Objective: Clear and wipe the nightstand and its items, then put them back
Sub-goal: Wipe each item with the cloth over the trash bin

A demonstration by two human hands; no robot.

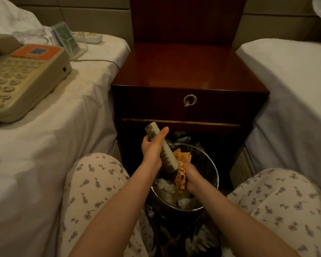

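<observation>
1. The left hand [152, 147] gripped one white remote control [162, 148], tilted, above one round trash bin [214, 175].
2. The right hand [192, 179] squeezed one orange cloth [181, 173] against the remote's lower end.
3. One dark wood nightstand [185, 71] stood between two beds, its top bare, with one ring pull [190, 100] on its drawer.
4. On the left bed [63, 115] lay one beige telephone [22, 78], one clear card stand [70, 41] and one small white tray [91, 37].

Head camera looks steeply down, close over the nightstand [189, 71].
</observation>
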